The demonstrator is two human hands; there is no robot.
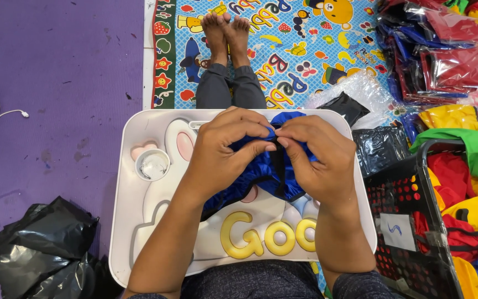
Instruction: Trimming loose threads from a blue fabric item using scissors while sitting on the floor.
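Note:
A blue garment with black trim (261, 171) lies bunched on a white lap tray (125, 221) across my legs. My left hand (222, 152) grips the cloth from the left, with thumb and forefinger pinching its top edge. My right hand (313, 158) pinches the same edge from the right, fingertips almost touching those of the left hand. Most of the garment is hidden under my two hands. The tray has a rabbit shape and yellow raised letters on it.
A black basket (416, 221) with red, yellow and green garments stands at the right. Packed garments in clear bags (449, 61) lie at the back right. Black plastic bags (40, 243) sit at the left on a purple mat (62, 66). My bare feet (227, 27) rest on a colourful play mat (316, 50).

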